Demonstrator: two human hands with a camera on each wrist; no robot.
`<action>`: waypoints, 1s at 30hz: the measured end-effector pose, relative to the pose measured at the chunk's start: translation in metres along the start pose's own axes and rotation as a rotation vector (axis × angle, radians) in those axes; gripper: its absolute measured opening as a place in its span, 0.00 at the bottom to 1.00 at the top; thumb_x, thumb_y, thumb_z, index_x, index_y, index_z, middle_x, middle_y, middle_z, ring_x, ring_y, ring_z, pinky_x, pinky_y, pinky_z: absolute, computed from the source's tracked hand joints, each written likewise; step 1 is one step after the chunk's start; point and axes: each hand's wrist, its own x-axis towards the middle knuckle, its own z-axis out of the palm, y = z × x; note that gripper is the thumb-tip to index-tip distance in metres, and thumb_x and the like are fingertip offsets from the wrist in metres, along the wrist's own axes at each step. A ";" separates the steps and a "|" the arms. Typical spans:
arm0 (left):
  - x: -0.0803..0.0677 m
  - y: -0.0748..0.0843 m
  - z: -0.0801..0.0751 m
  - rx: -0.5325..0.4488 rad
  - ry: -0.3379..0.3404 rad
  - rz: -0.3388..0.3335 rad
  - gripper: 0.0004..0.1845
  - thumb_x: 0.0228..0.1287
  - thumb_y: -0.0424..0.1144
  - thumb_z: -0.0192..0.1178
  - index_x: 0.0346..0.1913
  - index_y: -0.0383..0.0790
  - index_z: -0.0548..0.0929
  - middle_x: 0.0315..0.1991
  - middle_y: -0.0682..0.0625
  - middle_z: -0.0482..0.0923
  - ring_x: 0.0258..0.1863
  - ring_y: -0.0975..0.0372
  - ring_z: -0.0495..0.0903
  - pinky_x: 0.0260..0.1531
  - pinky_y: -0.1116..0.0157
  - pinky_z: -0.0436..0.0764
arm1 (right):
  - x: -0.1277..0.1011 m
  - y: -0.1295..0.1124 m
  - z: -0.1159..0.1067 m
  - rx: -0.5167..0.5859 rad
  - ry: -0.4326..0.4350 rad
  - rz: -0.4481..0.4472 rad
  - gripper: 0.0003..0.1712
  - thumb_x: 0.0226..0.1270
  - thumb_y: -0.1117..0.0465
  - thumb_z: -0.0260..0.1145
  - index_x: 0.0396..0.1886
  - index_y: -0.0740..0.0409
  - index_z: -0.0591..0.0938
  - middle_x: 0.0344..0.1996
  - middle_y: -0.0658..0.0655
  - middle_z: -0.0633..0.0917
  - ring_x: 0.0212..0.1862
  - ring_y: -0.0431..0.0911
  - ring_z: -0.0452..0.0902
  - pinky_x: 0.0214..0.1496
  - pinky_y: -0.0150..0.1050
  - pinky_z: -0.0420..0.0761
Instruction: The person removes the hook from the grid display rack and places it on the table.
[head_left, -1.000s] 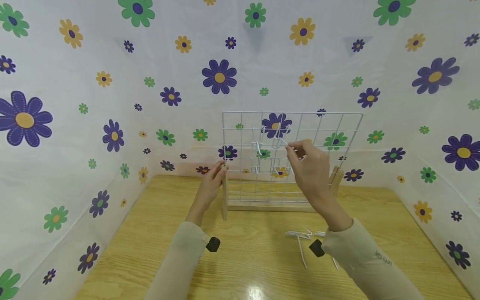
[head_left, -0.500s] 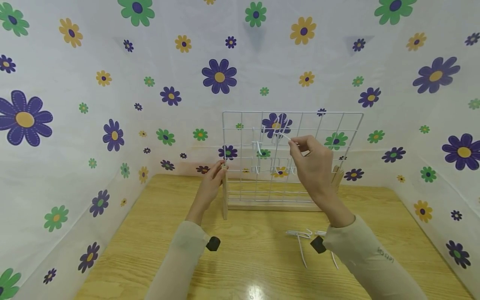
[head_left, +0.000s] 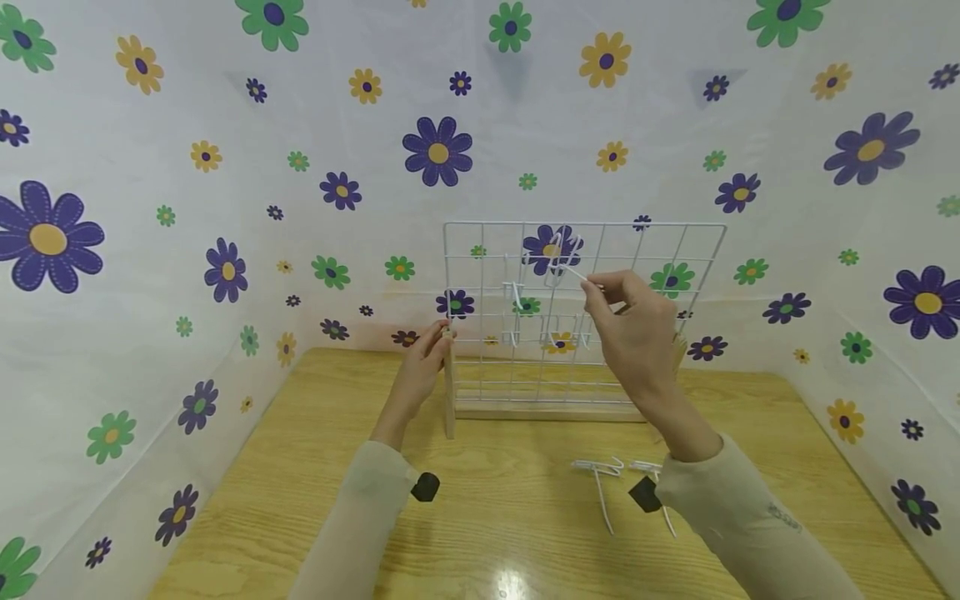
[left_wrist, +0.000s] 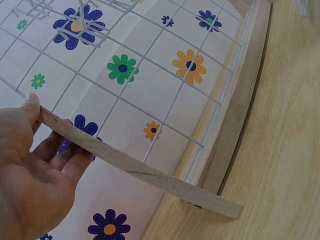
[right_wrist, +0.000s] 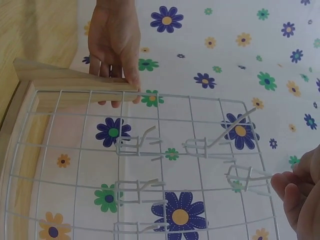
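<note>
My right hand [head_left: 633,342] pinches the prong of a white wire display hook [right_wrist: 247,176] between thumb and fingertips. The hook's looped back lies against the upper part of the white wire grid [head_left: 637,224]; whether it is seated on a wire I cannot tell. With thumb on one side and fingers on the other, my left hand [left_wrist: 37,175] grips the wooden upright [left_wrist: 135,170] at the grid's left end. Several similar hooks hang on the grid, among them an upper one [right_wrist: 200,147] and a lower one [right_wrist: 137,186].
Two more white wire hooks lie on the wooden table [head_left: 337,500], a left one [head_left: 602,500] and a right one [head_left: 670,521] partly behind the right sleeve. A wooden base bar [head_left: 540,411] runs under the grid. Flower-printed sheeting [head_left: 225,333] surrounds the table.
My right hand has shifted slightly right, and the pinched hook has risen a little along the grid. My left hand has stayed on the upright.
</note>
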 end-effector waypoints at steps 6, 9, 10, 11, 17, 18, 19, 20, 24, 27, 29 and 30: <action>0.000 -0.002 0.000 0.004 0.007 0.014 0.26 0.85 0.45 0.48 0.79 0.46 0.66 0.74 0.39 0.68 0.74 0.49 0.67 0.72 0.53 0.70 | 0.001 -0.002 -0.010 0.023 0.012 -0.008 0.06 0.71 0.69 0.69 0.40 0.71 0.86 0.26 0.61 0.88 0.25 0.37 0.78 0.22 0.18 0.70; 0.000 -0.002 0.000 0.004 0.008 0.014 0.25 0.85 0.44 0.48 0.79 0.47 0.66 0.74 0.39 0.68 0.74 0.48 0.67 0.72 0.52 0.71 | 0.000 -0.003 -0.015 0.039 0.017 0.001 0.05 0.71 0.69 0.69 0.41 0.70 0.87 0.27 0.60 0.89 0.26 0.31 0.76 0.22 0.18 0.71; 0.000 -0.002 0.000 0.004 0.008 0.013 0.25 0.85 0.45 0.48 0.79 0.47 0.66 0.74 0.39 0.68 0.74 0.48 0.67 0.72 0.52 0.71 | 0.000 -0.004 -0.017 0.039 0.018 0.002 0.05 0.71 0.69 0.69 0.42 0.70 0.87 0.27 0.61 0.89 0.27 0.30 0.76 0.22 0.18 0.71; 0.000 -0.002 0.000 0.003 0.009 0.012 0.25 0.85 0.44 0.48 0.79 0.47 0.66 0.74 0.39 0.68 0.74 0.48 0.67 0.72 0.52 0.71 | 0.000 -0.004 -0.019 0.039 0.019 0.004 0.05 0.71 0.69 0.69 0.42 0.70 0.87 0.28 0.61 0.89 0.27 0.29 0.76 0.22 0.18 0.71; 0.001 -0.003 0.000 0.003 0.010 0.013 0.26 0.84 0.45 0.48 0.79 0.45 0.65 0.74 0.39 0.68 0.74 0.49 0.68 0.71 0.52 0.71 | -0.003 -0.003 -0.030 0.040 0.044 0.019 0.05 0.69 0.71 0.71 0.42 0.70 0.87 0.27 0.62 0.89 0.25 0.29 0.76 0.20 0.17 0.68; 0.001 -0.003 0.000 0.003 0.010 0.013 0.26 0.84 0.44 0.48 0.79 0.44 0.65 0.74 0.39 0.68 0.74 0.49 0.68 0.72 0.52 0.71 | -0.004 -0.002 -0.033 0.036 0.050 0.021 0.05 0.69 0.71 0.71 0.41 0.70 0.87 0.27 0.63 0.89 0.24 0.29 0.75 0.20 0.17 0.68; 0.001 -0.003 0.000 0.002 0.010 0.013 0.26 0.84 0.44 0.48 0.79 0.44 0.65 0.74 0.39 0.68 0.74 0.49 0.68 0.72 0.53 0.71 | -0.005 -0.001 -0.035 0.032 0.053 0.023 0.05 0.68 0.71 0.71 0.41 0.71 0.87 0.26 0.63 0.89 0.24 0.28 0.75 0.20 0.17 0.67; 0.001 -0.003 0.000 0.003 0.009 0.013 0.26 0.84 0.44 0.48 0.79 0.44 0.65 0.74 0.39 0.68 0.74 0.49 0.68 0.72 0.53 0.71 | -0.006 0.000 -0.037 0.028 0.056 0.026 0.05 0.68 0.72 0.71 0.41 0.71 0.87 0.26 0.64 0.89 0.24 0.27 0.75 0.20 0.17 0.67; 0.001 -0.003 0.000 0.011 0.009 0.012 0.26 0.85 0.44 0.47 0.79 0.43 0.64 0.74 0.39 0.68 0.74 0.49 0.67 0.72 0.53 0.70 | -0.010 0.002 -0.047 -0.008 0.064 0.036 0.06 0.67 0.72 0.72 0.41 0.72 0.87 0.27 0.65 0.89 0.24 0.25 0.73 0.20 0.17 0.65; 0.001 -0.003 0.000 0.012 0.007 0.011 0.26 0.85 0.44 0.47 0.79 0.42 0.64 0.75 0.39 0.68 0.74 0.49 0.67 0.72 0.53 0.70 | -0.014 0.003 -0.053 -0.007 0.067 0.039 0.05 0.67 0.73 0.72 0.41 0.72 0.87 0.26 0.65 0.89 0.23 0.26 0.73 0.19 0.17 0.64; 0.001 -0.003 0.000 0.010 0.006 0.010 0.26 0.85 0.44 0.47 0.79 0.42 0.64 0.75 0.38 0.67 0.74 0.49 0.66 0.72 0.52 0.70 | -0.017 0.004 -0.057 0.000 0.069 0.039 0.05 0.66 0.73 0.72 0.40 0.71 0.87 0.26 0.64 0.89 0.22 0.27 0.74 0.18 0.17 0.64; 0.001 -0.003 0.000 0.009 0.006 0.010 0.26 0.85 0.44 0.47 0.79 0.43 0.64 0.75 0.39 0.67 0.74 0.49 0.66 0.72 0.53 0.70 | -0.018 0.004 -0.058 0.004 0.068 0.039 0.05 0.66 0.74 0.72 0.40 0.71 0.87 0.26 0.64 0.88 0.22 0.28 0.74 0.18 0.17 0.64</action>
